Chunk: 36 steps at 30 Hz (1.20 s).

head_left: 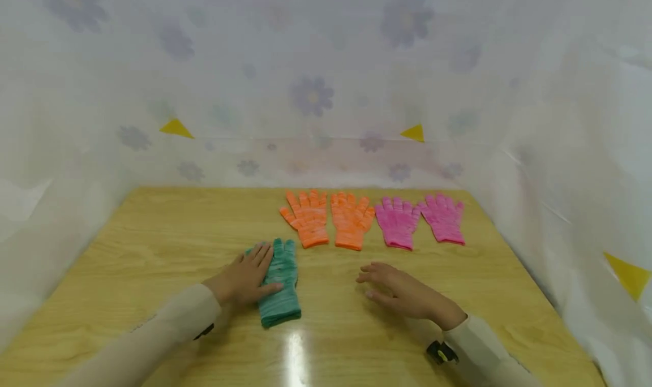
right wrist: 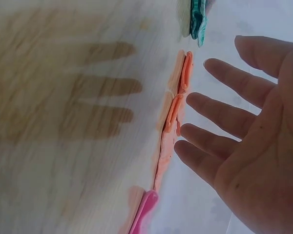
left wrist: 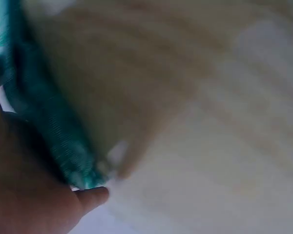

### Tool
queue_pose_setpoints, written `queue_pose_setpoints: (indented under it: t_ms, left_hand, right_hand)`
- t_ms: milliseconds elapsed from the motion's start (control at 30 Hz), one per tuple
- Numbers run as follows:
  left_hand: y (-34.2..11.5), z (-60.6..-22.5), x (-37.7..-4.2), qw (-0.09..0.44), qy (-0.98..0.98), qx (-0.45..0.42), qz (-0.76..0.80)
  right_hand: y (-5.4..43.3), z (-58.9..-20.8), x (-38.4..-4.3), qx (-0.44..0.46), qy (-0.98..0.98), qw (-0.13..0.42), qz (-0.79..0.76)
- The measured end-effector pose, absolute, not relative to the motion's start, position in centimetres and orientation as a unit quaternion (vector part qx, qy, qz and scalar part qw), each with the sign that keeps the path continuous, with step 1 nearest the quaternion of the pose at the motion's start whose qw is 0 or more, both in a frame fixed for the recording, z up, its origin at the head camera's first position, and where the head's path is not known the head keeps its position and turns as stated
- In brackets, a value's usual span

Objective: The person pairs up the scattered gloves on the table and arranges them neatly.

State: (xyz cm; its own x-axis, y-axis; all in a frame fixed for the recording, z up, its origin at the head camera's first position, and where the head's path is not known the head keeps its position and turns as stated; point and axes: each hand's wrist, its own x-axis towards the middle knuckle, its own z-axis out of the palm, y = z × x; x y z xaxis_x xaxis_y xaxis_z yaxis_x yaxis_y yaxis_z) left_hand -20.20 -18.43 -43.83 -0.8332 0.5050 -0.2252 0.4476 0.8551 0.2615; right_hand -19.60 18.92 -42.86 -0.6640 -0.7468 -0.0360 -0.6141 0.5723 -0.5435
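Observation:
My left hand [head_left: 245, 275] lies on a green knitted glove [head_left: 282, 285], its fingers extended over the left part and the thumb across the middle. The glove's cuff points toward me, and some of its fingers are hidden under my hand. In the left wrist view the green fabric [left wrist: 58, 126] rises beside the thumb. My right hand [head_left: 402, 289] hovers above the table to the right of the green glove, holding nothing. Its spread, relaxed fingers show in the right wrist view, with their shadow on the wood.
Two orange gloves [head_left: 312, 220] and two pink gloves [head_left: 398, 223] lie flat in a row along the table's back, fingers pointing away. The wooden table [head_left: 168, 234] meets flowered white sheeting [head_left: 244, 93] at the back and sides.

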Motion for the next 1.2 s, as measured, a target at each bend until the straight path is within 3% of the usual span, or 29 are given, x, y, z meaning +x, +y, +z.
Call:
queue_pose_setpoints:
  t_ms: [600, 667, 900, 1200]
  left_hand:
    - [-17.5, -46.3, -20.2, 0.122, 0.955, 0.246, 0.116]
    - [-17.2, -46.2, -20.0, 0.102, 0.956, 0.249, 0.116]
    - [-14.2, -45.0, -16.0, -0.071, 0.949, 0.304, 0.046]
    - [-14.0, -45.0, -14.0, 0.000, 0.957, 0.277, 0.082]
  right_hand:
    - [18.9, -43.0, -19.2, -0.411, 0.868, 0.124, -0.250]
    - [18.8, -43.0, -19.2, -0.414, 0.867, 0.121, -0.249]
    - [19.0, -43.0, -19.1, -0.406, 0.868, 0.126, -0.256]
    - [19.2, -43.1, -19.2, -0.406, 0.866, 0.130, -0.260]
